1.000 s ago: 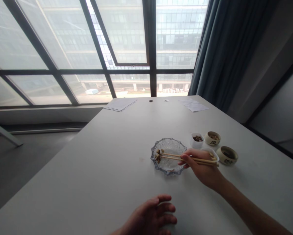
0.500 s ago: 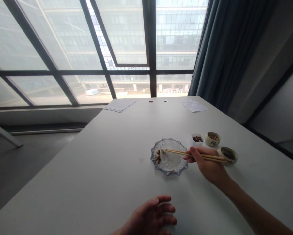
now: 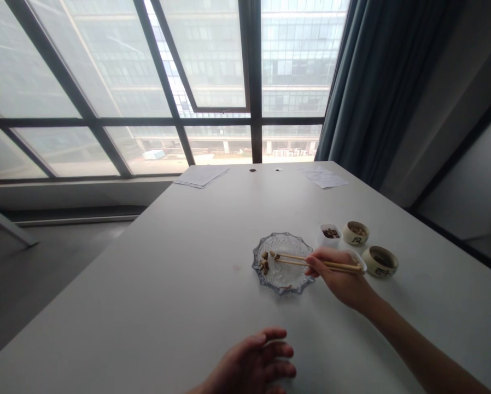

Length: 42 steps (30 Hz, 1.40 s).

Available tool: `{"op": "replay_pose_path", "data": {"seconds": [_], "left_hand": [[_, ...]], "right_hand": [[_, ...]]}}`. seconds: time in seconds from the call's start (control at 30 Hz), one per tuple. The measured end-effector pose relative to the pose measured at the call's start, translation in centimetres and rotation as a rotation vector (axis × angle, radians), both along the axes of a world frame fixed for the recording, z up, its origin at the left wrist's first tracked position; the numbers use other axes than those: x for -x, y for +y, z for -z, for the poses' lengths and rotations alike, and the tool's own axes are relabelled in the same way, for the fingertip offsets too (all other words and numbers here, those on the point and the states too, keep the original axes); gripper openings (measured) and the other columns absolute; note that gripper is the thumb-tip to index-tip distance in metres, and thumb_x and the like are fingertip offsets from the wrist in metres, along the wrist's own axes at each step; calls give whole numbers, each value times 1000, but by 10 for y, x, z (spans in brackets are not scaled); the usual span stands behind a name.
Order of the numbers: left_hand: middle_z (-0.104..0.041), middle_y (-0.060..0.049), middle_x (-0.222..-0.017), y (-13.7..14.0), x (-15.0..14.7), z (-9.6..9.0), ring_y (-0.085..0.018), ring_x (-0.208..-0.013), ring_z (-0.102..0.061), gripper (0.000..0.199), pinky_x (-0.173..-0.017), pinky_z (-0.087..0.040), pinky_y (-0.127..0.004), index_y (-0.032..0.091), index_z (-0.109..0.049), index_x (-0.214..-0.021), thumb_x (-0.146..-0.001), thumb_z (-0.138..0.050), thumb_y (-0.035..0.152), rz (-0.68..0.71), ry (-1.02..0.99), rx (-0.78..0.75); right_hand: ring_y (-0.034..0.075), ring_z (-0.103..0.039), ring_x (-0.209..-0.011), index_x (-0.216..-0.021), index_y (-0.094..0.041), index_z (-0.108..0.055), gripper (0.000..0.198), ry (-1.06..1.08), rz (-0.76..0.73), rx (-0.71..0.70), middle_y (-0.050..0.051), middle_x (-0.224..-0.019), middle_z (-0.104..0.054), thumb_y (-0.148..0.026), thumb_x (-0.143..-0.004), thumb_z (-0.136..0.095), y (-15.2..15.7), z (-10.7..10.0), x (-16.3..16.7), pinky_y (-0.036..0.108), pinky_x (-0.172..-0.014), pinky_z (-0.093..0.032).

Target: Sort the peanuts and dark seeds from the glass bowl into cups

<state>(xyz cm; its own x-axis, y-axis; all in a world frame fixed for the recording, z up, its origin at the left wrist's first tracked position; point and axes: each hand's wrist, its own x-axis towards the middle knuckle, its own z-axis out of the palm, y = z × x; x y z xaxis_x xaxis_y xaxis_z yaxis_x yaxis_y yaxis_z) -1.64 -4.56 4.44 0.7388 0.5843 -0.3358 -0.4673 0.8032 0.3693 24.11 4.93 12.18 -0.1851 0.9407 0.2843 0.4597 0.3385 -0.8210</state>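
My right hand (image 3: 339, 273) is closed around a pair of wooden chopsticks (image 3: 331, 265) that reach left over a clear glass plate (image 3: 284, 287) with a scalloped rim. The chopstick tips are at a small brownish piece (image 3: 275, 255) on the plate; whether they grip it I cannot tell. Several similar dried pieces (image 3: 264, 264) lie at the plate's left side. My left hand (image 3: 259, 358) rests near the bottom of the view, fingers apart and curved, holding nothing.
Behind my right hand stand a white square container (image 3: 329, 234) of dark pieces and a cream bowl (image 3: 356, 233) of brownish pieces. Another cream bowl (image 3: 380, 261) is to its right, and a white container (image 3: 360, 258) is partly hidden behind it. Paper sheets (image 3: 202, 176) lie at the far edge.
My right hand has shifted slightly left, and the chopstick tips have spread and moved onto the small piece. More of the right bowl and a white container now show. My left hand stays put.
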Motion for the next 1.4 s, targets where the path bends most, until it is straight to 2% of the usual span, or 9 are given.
{"op": "replay_pose_path", "data": {"seconds": [0.23, 0.47, 0.57, 0.7, 0.8, 0.93, 1.1, 1.3, 1.4], "left_hand": [[-77, -1, -105, 2, 1, 2, -18, -97, -70, 30, -76, -42, -31, 21, -70, -114, -88, -57, 31, 10, -5, 3], [-77, -2, -106, 5, 2, 6, -19, -99, -69, 31, -77, -43, -31, 21, -70, -115, -87, -59, 31, 34, -19, -3], [-77, -1, -106, 5, 2, 5, -19, -99, -69, 31, -77, -42, -31, 21, -70, -114, -87, -60, 32, 35, -20, -7], [-76, -1, -106, 2, 1, 2, -18, -98, -69, 31, -77, -42, -31, 21, -69, -114, -87, -60, 32, 12, -10, -10], [-76, -1, -108, 0, 1, 1, -18, -98, -68, 31, -77, -41, -31, 22, -69, -114, -86, -61, 34, -6, 6, -7], [-76, -1, -107, 0, 1, -1, -18, -98, -68, 30, -77, -40, -31, 23, -69, -114, -86, -61, 34, -8, 21, -4], [-76, -1, -106, 0, 1, -1, -18, -97, -68, 31, -77, -41, -31, 22, -69, -115, -87, -60, 33, -12, 24, 1], [-76, -1, -105, 1, 1, 2, -18, -97, -69, 31, -76, -41, -31, 21, -69, -114, -86, -61, 33, -4, 11, -1], [-76, -2, -107, 3, 2, 3, -19, -99, -69, 32, -77, -42, -31, 21, -69, -115, -87, -59, 32, 20, -7, -7]], "right_hand": [[17, -73, -67, -80, -19, -76, 39, 19, -9, 33, 5, -80, -77, -46, -98, -55, 2, 4, -1, 25, -61, -55], [24, -76, -70, -84, -17, -77, 42, 255, 120, 114, 10, -78, -78, -56, -91, -63, 5, 14, 2, 32, -64, -63], [25, -77, -70, -84, -16, -78, 42, 306, 241, 120, 11, -79, -79, -57, -86, -69, 4, -5, -9, 32, -66, -65], [24, -77, -65, -85, -18, -78, 39, 296, 511, -32, 10, -78, -79, -56, -82, -72, 1, -40, -39, 30, -59, -65], [24, -78, -69, -85, -19, -77, 35, 182, 576, -91, 8, -76, -79, -54, -86, -71, 0, -54, -61, 29, -63, -65], [25, -77, -67, -86, -20, -75, 37, 187, 527, -57, 8, -75, -78, -56, -86, -69, 1, -54, -70, 31, -60, -65], [25, -76, -66, -88, -18, -75, 38, 257, 408, -66, 10, -75, -78, -56, -86, -69, -1, -46, -49, 33, -61, -64], [23, -76, -75, -87, -18, -74, 36, 267, 43, 66, 9, -84, -78, -52, -92, -64, -3, -12, 3, 32, -69, -63], [21, -75, -71, -88, -17, -72, 34, 253, -22, 96, 8, -82, -78, -50, -93, -63, -4, 4, 24, 30, -65, -61]]}}
